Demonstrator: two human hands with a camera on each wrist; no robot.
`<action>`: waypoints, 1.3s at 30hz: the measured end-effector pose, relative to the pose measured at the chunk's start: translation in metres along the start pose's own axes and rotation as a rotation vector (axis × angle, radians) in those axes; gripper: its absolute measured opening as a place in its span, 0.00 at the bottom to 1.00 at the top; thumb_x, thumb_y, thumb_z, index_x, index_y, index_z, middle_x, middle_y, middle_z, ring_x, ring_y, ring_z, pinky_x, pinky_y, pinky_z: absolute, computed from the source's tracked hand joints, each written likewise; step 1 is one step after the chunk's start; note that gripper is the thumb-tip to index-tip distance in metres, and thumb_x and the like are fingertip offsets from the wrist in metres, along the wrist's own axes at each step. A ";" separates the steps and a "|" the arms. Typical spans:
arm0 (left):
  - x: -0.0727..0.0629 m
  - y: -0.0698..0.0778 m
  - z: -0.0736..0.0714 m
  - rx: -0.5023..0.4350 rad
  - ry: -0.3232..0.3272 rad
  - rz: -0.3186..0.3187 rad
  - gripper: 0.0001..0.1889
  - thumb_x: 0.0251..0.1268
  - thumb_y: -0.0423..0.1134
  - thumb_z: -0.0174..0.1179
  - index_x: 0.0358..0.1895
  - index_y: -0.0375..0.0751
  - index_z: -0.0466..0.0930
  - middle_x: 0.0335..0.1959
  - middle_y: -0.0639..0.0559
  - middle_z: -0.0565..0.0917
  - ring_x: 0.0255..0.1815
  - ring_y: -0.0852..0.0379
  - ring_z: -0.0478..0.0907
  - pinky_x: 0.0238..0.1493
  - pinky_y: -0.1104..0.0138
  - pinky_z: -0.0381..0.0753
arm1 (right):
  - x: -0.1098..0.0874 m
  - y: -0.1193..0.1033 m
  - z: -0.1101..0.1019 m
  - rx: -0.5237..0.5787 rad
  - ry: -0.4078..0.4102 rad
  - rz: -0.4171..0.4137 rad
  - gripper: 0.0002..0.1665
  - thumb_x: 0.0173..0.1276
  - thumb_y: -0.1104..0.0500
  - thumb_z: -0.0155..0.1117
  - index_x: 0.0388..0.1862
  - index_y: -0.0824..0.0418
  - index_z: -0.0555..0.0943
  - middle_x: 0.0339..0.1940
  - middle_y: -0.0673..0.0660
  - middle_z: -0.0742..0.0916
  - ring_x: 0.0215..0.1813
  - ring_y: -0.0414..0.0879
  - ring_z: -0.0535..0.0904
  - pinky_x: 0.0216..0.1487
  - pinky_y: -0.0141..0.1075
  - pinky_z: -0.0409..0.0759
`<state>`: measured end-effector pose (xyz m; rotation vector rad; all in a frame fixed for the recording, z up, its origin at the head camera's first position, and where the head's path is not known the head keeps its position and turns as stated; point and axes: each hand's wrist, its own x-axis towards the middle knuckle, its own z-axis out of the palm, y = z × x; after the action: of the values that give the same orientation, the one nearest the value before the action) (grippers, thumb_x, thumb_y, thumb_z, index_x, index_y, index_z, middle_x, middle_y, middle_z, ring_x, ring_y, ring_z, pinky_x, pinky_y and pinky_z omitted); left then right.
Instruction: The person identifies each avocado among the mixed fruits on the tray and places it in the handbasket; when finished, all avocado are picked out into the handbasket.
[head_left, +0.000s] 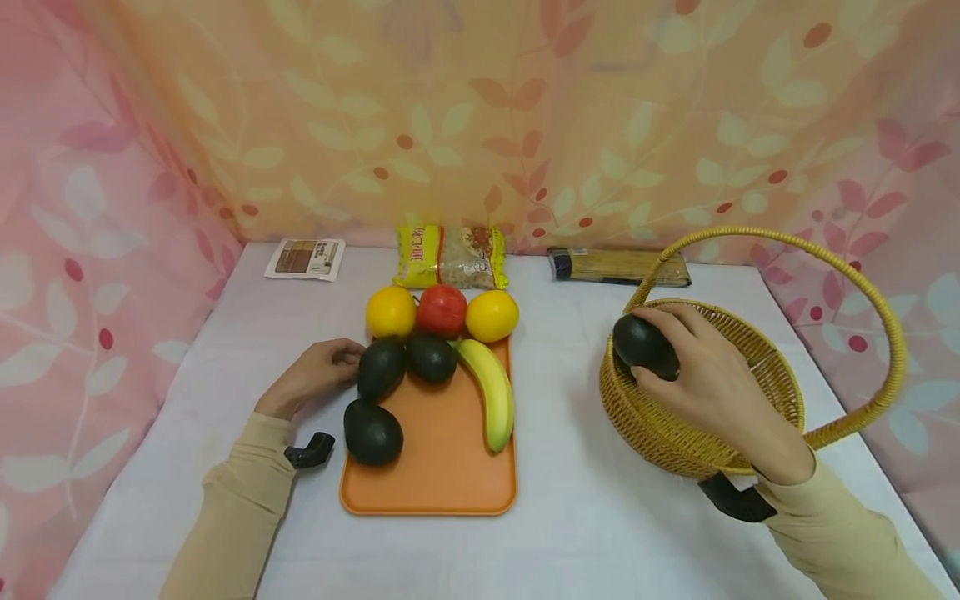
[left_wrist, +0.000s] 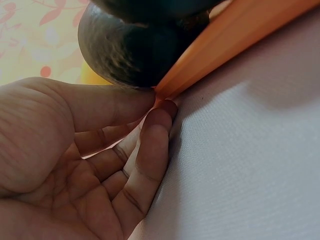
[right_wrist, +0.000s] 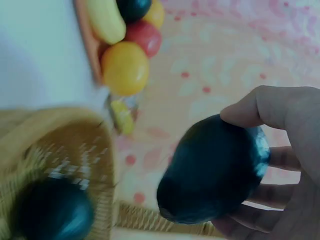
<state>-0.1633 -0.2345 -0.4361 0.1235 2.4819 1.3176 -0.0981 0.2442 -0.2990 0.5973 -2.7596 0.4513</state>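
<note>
My right hand (head_left: 701, 387) holds a dark avocado (head_left: 641, 346) over the near-left side of a yellow wicker basket (head_left: 637, 442); thumb and fingers grip its sides. Inside the basket lies another dark avocado (right_wrist: 52, 210), seen in the right wrist view. My left hand (head_left: 318, 375) is at the left edge of an orange tray (head_left: 442, 475), its thumb and fingers pinching the rim (left_wrist: 185, 75). On the tray are three avocados, one (head_left: 382, 367) right beside the left hand, and a banana (head_left: 491, 396). A red apple (head_left: 442, 311) sits at its far end between two yellow round fruits (head_left: 492, 316).
Along the back of the white-covered table lie a small flat packet (head_left: 305, 259), a yellow food bag (head_left: 452, 257) and a long wrapped bundle (head_left: 618, 267). The basket's tall handle (head_left: 888, 333) arches above its right side. Patterned curtains (head_left: 450, 125) surround the table.
</note>
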 end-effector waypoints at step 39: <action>0.002 -0.002 0.001 0.000 -0.006 -0.030 0.18 0.67 0.34 0.56 0.58 0.29 0.74 0.43 0.39 0.83 0.37 0.56 0.76 0.40 0.70 0.77 | -0.026 0.052 0.043 -0.084 -0.394 0.171 0.36 0.52 0.58 0.78 0.59 0.65 0.75 0.45 0.68 0.80 0.39 0.53 0.79 0.38 0.50 0.81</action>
<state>-0.1648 -0.2344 -0.4388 0.0902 2.4690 1.3035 -0.1070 0.2831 -0.3591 0.4733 -3.2031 0.2748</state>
